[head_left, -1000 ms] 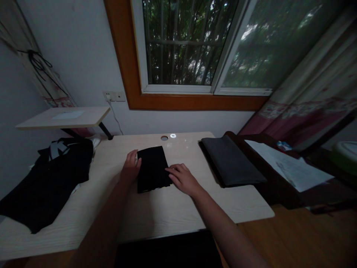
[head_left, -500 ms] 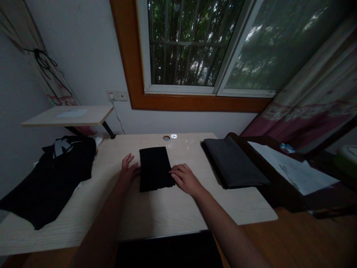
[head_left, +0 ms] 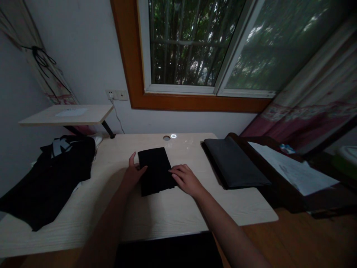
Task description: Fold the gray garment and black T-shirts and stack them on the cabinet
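A flat black rectangle [head_left: 156, 171], seemingly folded cloth with a slightly uneven lower edge, lies slightly turned on the desk between my hands. My left hand [head_left: 133, 175] grips its left edge, thumb on top, some fingers hidden at the side or beneath, and one finger pointing up. At the right edge, my right hand [head_left: 186, 179] has its fingers bent together, pinching the border near the lower right corner.
Black clothing [head_left: 55, 178] with a grey-white print lies on the left, near a small raised shelf [head_left: 67, 115]. Dark grey folded material [head_left: 235, 163] rests at the right end of the pale desk [head_left: 173, 219]. Beyond it is a white sheet [head_left: 292, 167]. A window [head_left: 195, 44] is behind.
My left hand has shifted right and its thumb now lies over the black cloth's left edge. The cloth has turned slightly, its lower edge coming a little closer. My right hand stays nearly still.
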{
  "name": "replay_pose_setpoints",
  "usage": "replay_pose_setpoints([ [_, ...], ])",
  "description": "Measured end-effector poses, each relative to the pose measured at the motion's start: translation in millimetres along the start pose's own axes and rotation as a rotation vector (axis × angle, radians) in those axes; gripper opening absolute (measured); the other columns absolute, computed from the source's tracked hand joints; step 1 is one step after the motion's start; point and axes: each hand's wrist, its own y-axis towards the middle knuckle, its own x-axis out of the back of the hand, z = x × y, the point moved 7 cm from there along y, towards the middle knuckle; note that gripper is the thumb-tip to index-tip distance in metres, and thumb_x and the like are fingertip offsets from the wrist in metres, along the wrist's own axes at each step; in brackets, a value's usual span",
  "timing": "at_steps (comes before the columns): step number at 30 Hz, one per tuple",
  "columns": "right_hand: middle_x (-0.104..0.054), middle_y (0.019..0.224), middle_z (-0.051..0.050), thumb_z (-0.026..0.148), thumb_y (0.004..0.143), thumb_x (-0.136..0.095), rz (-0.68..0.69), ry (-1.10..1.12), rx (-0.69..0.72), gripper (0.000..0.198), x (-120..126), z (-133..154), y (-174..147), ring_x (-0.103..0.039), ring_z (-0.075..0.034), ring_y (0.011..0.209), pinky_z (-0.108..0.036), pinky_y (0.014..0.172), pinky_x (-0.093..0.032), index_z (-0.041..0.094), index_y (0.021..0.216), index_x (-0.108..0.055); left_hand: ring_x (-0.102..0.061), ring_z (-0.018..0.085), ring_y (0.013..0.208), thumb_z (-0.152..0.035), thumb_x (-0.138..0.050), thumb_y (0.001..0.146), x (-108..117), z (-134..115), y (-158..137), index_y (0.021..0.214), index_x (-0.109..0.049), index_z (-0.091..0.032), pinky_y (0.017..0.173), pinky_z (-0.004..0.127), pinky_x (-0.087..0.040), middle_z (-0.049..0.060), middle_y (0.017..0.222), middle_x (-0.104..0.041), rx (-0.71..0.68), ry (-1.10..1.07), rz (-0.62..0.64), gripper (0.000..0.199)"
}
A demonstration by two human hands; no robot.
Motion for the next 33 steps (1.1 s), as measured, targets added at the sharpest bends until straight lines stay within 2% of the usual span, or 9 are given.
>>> replay_pose_setpoints([
  [3,-0.068,0.117,-0.009,0.034,0.103,-0.049,0.003,-0.002,-0.011,0.031,-1,-1,0,-0.058,-0.026,0.110,-0.045,0.096,-0.049,0.030,0.128,-0.068,-0.073,0.028,0.094,-0.034,-0.080,0.074,-6,-2,-3,0.159,-0.018,-0.025,0.092,0.048,-0.054,0.014,0.113,-0.072,-0.017,-0.087,0.083,0.106],
  [6,-0.069,0.115,-0.008,0.034,0.102,-0.052,0.008,0.030,-0.003,0.029,0,-1,1,-0.060,-0.025,0.107,-0.045,0.095,-0.048,0.031,0.122,-0.072,-0.072,0.027,0.097,-0.030,-0.079,0.073,-7,-6,-8,0.158,-0.017,-0.025,0.091,0.048,-0.055,0.014,0.121,-0.069,-0.041,-0.178,0.139,0.106],
  [10,-0.072,0.107,-0.006,0.035,0.099,-0.057,0.040,0.102,0.033,0.024,0,2,1,-0.062,-0.023,0.101,-0.043,0.092,-0.047,0.032,0.115,-0.075,-0.070,0.027,0.098,-0.027,-0.075,0.074,-5,-7,-12,0.157,-0.019,-0.024,0.091,0.047,-0.055,0.010,0.114,-0.070,-0.052,-0.258,0.168,0.100],
  [13,-0.072,0.104,-0.006,0.034,0.098,-0.059,0.053,0.147,0.051,0.021,0,2,1,-0.063,-0.022,0.099,-0.042,0.091,-0.047,0.031,0.111,-0.076,-0.070,0.027,0.102,-0.034,-0.072,0.080,-3,-6,-9,0.159,-0.015,-0.025,0.095,0.049,-0.054,0.011,0.115,-0.069,-0.082,-0.200,0.090,0.098],
  [16,-0.072,0.101,-0.005,0.033,0.098,-0.060,0.063,0.170,0.064,0.020,0,2,0,-0.063,-0.022,0.098,-0.042,0.091,-0.047,0.031,0.108,-0.077,-0.069,0.029,0.107,-0.040,-0.078,0.077,-1,-4,-4,0.160,-0.013,-0.025,0.102,0.052,-0.049,0.014,0.125,-0.066,-0.095,-0.042,-0.034,0.106],
  [18,-0.072,0.101,-0.005,0.033,0.097,-0.060,0.067,0.181,0.074,0.021,0,2,0,-0.063,-0.023,0.098,-0.042,0.091,-0.047,0.031,0.109,-0.077,-0.069,0.031,0.108,-0.040,-0.082,0.074,-3,-1,0,0.161,-0.012,-0.027,0.104,0.054,-0.048,0.015,0.127,-0.065,-0.066,0.014,-0.051,0.111],
  [21,-0.072,0.102,-0.006,0.034,0.097,-0.060,0.081,0.207,0.086,0.021,0,3,0,-0.063,-0.023,0.099,-0.043,0.091,-0.048,0.031,0.110,-0.077,-0.070,0.032,0.108,-0.039,-0.082,0.074,-8,-2,1,0.161,-0.008,-0.027,0.102,0.054,-0.049,0.015,0.125,-0.067,-0.034,0.009,0.001,0.115],
  [26,-0.073,0.097,-0.005,0.035,0.098,-0.059,0.123,0.273,0.107,0.021,2,7,1,-0.064,-0.022,0.097,-0.042,0.091,-0.048,0.030,0.106,-0.078,-0.071,0.031,0.106,-0.039,-0.077,0.079,-11,-8,-6,0.161,-0.005,-0.027,0.103,0.055,-0.050,0.014,0.124,-0.068,-0.045,-0.034,0.081,0.110],
  [33,-0.075,0.097,-0.005,0.036,0.099,-0.057,0.123,0.278,0.079,0.023,0,5,2,-0.065,-0.022,0.097,-0.042,0.091,-0.048,0.029,0.106,-0.078,-0.060,0.030,0.127,-0.048,-0.067,0.088,-14,-19,-11,0.161,-0.005,-0.026,0.114,0.053,-0.040,0.016,0.141,-0.058,-0.143,-0.218,0.158,0.098],
])
